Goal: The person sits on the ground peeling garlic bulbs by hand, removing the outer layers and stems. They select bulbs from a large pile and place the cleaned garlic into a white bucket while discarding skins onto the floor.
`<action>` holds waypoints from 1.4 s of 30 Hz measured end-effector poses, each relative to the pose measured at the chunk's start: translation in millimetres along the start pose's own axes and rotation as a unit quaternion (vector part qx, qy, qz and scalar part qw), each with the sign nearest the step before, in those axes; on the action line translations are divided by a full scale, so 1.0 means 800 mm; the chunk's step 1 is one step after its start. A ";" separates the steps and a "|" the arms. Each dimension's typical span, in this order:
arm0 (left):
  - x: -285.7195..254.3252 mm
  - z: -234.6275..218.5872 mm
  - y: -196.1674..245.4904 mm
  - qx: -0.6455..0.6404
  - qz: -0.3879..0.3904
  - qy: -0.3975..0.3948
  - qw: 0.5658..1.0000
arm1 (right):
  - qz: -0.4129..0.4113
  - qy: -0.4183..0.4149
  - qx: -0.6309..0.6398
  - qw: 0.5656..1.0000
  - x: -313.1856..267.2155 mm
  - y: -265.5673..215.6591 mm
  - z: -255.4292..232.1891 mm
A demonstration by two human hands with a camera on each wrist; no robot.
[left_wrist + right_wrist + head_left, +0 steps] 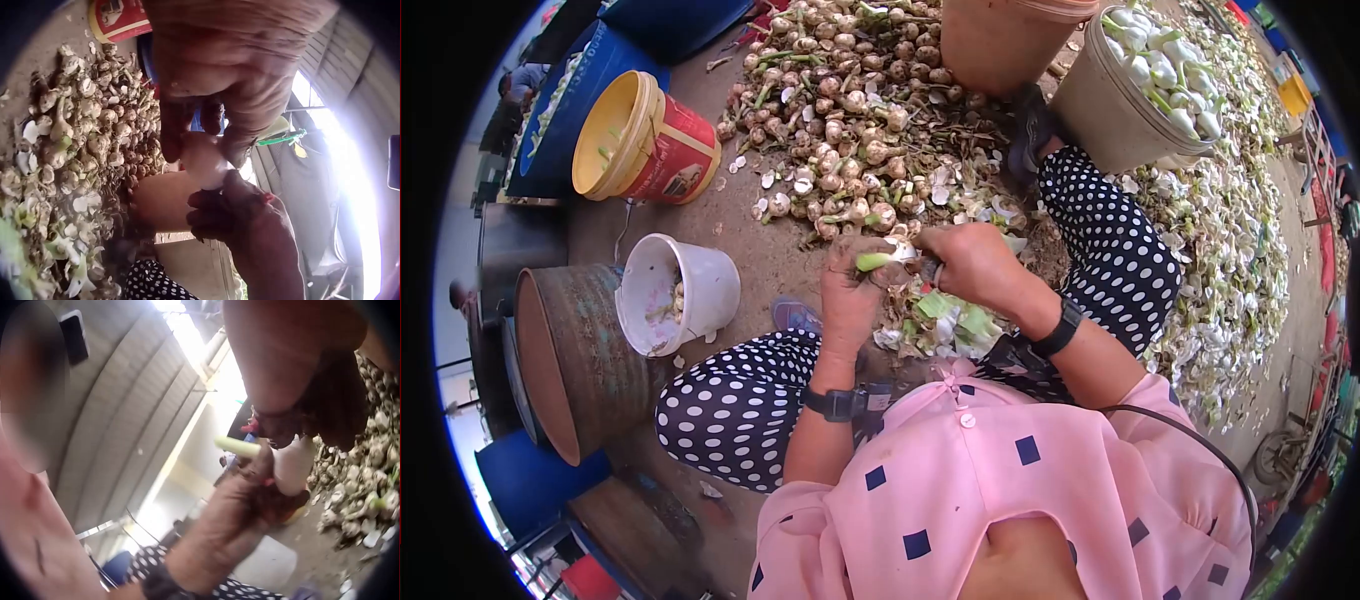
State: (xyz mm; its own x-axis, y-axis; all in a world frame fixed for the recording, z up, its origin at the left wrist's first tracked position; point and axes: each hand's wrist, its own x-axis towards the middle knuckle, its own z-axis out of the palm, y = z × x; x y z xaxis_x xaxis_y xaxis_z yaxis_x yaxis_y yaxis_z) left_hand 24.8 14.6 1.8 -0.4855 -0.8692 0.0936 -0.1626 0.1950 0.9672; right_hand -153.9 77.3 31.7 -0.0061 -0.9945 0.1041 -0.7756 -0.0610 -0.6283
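Observation:
A pale, peeled-looking garlic bulb [902, 250] with a short green stem is between the two hands, above the lap. My left hand [850, 290] grips it, the cut stem [237, 447] sticking out past the fingers. From the other side my right hand [980, 265] pinches the bulb's edge with curled fingers, in the left wrist view close under the smooth white bulb [205, 164]. A small red bit shows by the right thumb; I cannot tell what it is. Below the hands lie loose green and white peelings [960, 322].
Ahead, unpeeled garlic [850, 130] is heaped on the floor. A bucket of white bulbs [1090, 100] stands front right, beside an orange-brown bucket [990, 50]. At left are a yellow-red bucket [675, 160], a white bucket [710, 290] and a rusty drum [595, 360]. Skins [1220, 250] cover the right-hand floor.

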 end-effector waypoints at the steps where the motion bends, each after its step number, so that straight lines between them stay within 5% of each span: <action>1: 0.001 0.000 -0.002 -0.005 -0.002 0.000 1.000 | -0.021 -0.019 -0.067 0.997 0.002 -0.002 0.003; 8: 0.002 -0.010 -0.005 0.103 0.066 -0.042 0.992 | -0.034 -0.072 -0.114 0.990 0.001 -0.012 0.010; 11: 0.009 -0.013 -0.014 0.006 0.084 -0.045 0.995 | -0.012 -0.029 -0.054 0.998 0.009 0.003 0.008; 12: 0.010 -0.016 -0.009 -0.123 0.015 -0.023 0.992 | -0.012 -0.029 -0.052 0.998 0.015 0.011 0.006; 13: 0.012 -0.019 -0.007 -0.249 -0.054 0.002 0.967 | 0.117 -0.042 0.267 0.956 0.022 0.021 0.004; 14: 0.013 -0.022 -0.012 -0.247 -0.055 0.004 0.967 | 0.231 -0.052 0.554 0.798 0.027 0.029 0.003; 16: 0.015 -0.029 -0.026 -0.502 -0.120 0.013 0.856 | 0.200 -0.032 0.659 0.724 0.030 0.048 0.011; 19: 0.033 -0.042 -0.037 -0.572 -0.161 0.089 0.800 | 0.177 -0.012 0.707 0.685 0.036 0.061 0.032; 20: 0.041 -0.048 -0.040 -0.599 -0.182 0.120 0.771 | 0.224 -0.044 0.681 0.696 0.038 0.058 0.037; 22: 0.053 -0.062 -0.051 -0.572 -0.194 0.109 0.790 | 0.248 -0.085 0.625 0.735 0.049 0.030 0.027; 25: 0.067 -0.054 -0.032 -0.359 -0.110 0.054 0.925 | 0.160 -0.037 0.442 0.882 0.075 0.009 0.026; 28: 0.071 -0.055 -0.032 -0.275 -0.115 0.059 0.953 | 0.146 -0.007 0.426 0.893 0.094 0.008 0.023; 29: 0.077 -0.057 -0.032 -0.226 -0.057 0.018 0.972 | 0.131 -0.002 0.342 0.931 0.097 0.011 0.024; 33: 0.081 -0.068 -0.039 -0.224 -0.030 -0.004 0.974 | 0.129 -0.019 0.369 0.920 0.099 0.024 0.045; 35: 0.079 -0.073 -0.045 -0.327 0.000 -0.008 0.945 | 0.243 -0.037 0.697 0.674 0.102 0.020 0.043; 36: 0.077 -0.074 -0.046 -0.324 0.000 -0.005 0.946 | 0.242 -0.040 0.698 0.673 0.103 0.017 0.041; 38: 0.076 -0.073 -0.047 -0.534 -0.046 -0.020 0.844 | 0.197 -0.011 0.829 0.523 0.106 0.014 0.036; 40: 0.083 -0.076 -0.072 -0.565 -0.002 -0.049 0.824 | 0.182 0.009 0.846 0.501 0.109 0.020 0.044; 42: 0.087 -0.087 -0.083 -0.589 0.045 -0.081 0.803 | 0.139 -0.001 0.904 0.404 0.110 0.029 0.049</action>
State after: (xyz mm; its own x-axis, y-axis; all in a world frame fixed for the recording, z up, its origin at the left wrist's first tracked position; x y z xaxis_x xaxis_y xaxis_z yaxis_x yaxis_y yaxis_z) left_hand 61.7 -90.7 -39.2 -0.5700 -0.7870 0.2358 0.7584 -0.3936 0.5195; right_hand -147.9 -14.7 -3.7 0.0671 -0.9842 -0.1640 0.9842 0.0922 -0.1508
